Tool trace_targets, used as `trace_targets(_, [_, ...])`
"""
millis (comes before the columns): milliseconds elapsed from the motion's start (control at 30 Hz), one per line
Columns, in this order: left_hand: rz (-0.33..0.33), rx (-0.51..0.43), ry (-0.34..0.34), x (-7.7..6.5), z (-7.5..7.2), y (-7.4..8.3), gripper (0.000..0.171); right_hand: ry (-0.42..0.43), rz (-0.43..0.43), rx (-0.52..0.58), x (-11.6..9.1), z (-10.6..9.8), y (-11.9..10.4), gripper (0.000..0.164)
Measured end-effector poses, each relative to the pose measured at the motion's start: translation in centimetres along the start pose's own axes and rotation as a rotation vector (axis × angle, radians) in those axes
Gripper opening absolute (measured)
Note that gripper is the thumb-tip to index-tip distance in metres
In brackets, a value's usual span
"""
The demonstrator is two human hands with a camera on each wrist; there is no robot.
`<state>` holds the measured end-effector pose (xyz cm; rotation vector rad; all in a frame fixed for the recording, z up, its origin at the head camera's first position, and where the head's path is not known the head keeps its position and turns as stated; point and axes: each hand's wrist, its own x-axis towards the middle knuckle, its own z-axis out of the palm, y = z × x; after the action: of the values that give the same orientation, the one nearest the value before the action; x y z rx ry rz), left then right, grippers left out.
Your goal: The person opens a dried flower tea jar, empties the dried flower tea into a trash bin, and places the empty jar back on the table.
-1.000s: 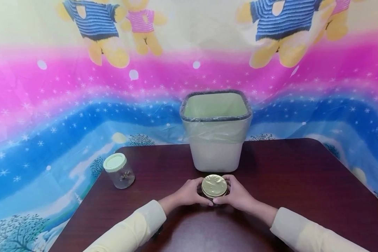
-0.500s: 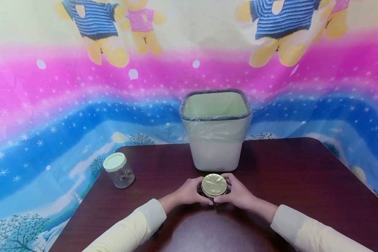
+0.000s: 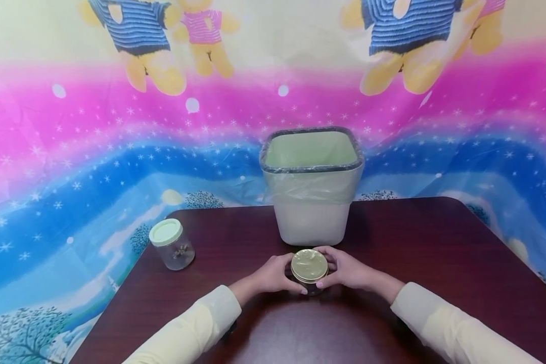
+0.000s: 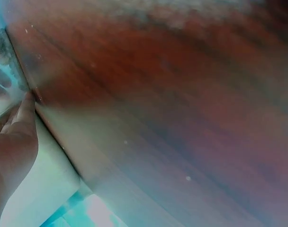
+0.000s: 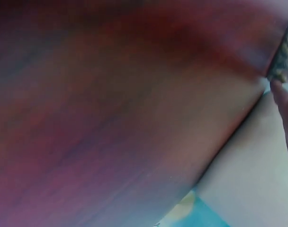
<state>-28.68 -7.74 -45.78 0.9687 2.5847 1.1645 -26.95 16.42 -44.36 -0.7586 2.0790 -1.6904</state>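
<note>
Between both hands a small clear jar (image 3: pixel 310 270) with a gold foil seal over its mouth stands on the table. My left hand (image 3: pixel 275 274) grips its left side, thumb at the front. My right hand (image 3: pixel 347 268) holds the right side, fingers behind and thumb at the front edge. In the left wrist view, the jar (image 4: pixel 6 78) shows only partly, past the left hand (image 4: pixel 16 146). At the right edge of the right wrist view, lumpy dark and yellowish contents show low in the jar (image 5: pixel 284 54), by a fingertip of the right hand (image 5: pixel 287 111).
A whitish bin (image 3: pixel 313 217) with a clear liner folded over its dark rim stands just behind the jar. To the left is another clear jar (image 3: pixel 176 255) with a pale green lid and a few small dark bits. A printed cloth (image 3: pixel 73 151) hangs behind the dark wooden table (image 3: pixel 414 253).
My right hand has shifted slightly: its thumb has slid to the right along the jar's front, and its fingers reach further behind. The left hand and the jar stay nearly in place.
</note>
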Motion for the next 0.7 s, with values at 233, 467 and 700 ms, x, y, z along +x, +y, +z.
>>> trace_targets(233, [-0.012,0.040,-0.020,0.2,-0.1,0.0,0.065,-0.093,0.026,0.033,0.2,-1.0,0.1,0.081])
trace_targets(467, [-0.021,0.061,-0.020,0.2,-0.3,0.0,0.066,-0.145,0.040,0.022,0.5,-1.2,-0.4,0.083])
trace_targets(700, [-0.034,0.089,-0.032,0.4,-0.5,0.3,0.066,-0.150,0.039,0.022,0.5,-1.2,-0.7,0.082])
